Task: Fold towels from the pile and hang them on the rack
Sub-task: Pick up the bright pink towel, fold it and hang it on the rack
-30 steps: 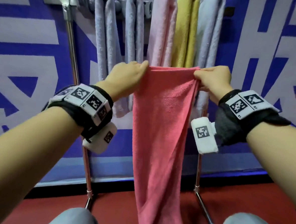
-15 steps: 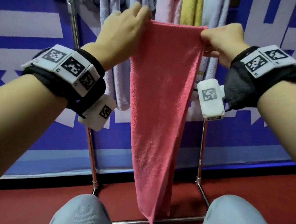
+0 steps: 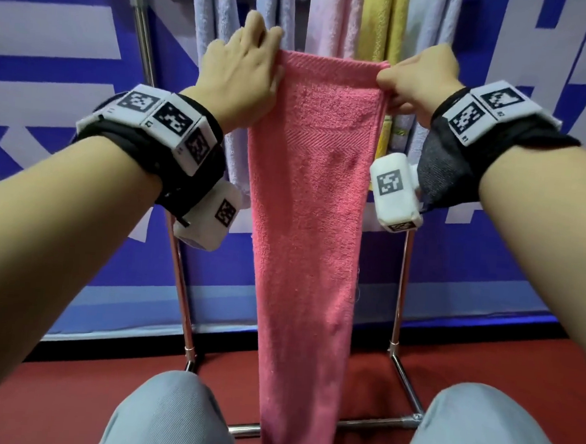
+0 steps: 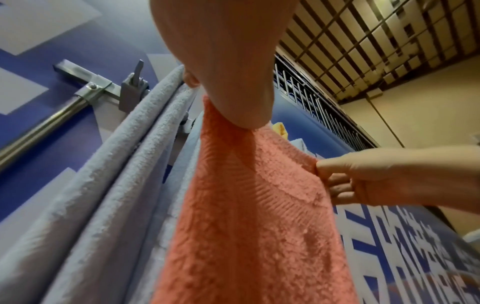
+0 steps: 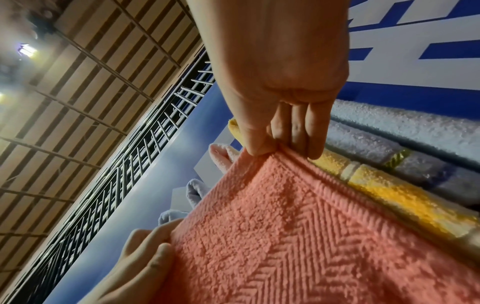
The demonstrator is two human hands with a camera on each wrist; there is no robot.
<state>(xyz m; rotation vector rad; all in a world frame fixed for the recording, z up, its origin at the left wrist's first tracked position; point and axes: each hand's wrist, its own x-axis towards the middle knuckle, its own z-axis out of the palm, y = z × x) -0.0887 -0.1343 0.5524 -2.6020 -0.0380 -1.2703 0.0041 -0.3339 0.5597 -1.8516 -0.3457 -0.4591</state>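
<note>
A pink towel, folded into a long narrow strip, hangs straight down in front of the rack. My left hand pinches its upper left corner and my right hand pinches its upper right corner, stretching the top edge level. The left wrist view shows the pink towel under my left hand, with the right hand at the far corner. In the right wrist view my right hand grips the hem of the pink towel. The rack's top bar is out of the head view.
Several towels hang on the rack behind: lavender, pale pink, yellow and light blue. The rack's chrome legs stand on a red floor against a blue and white wall. My knees are below.
Both hands have stayed on the towel's top corners and carried it up and closer to the rack. The camera tilted down, so the rack's top bar left the view.
</note>
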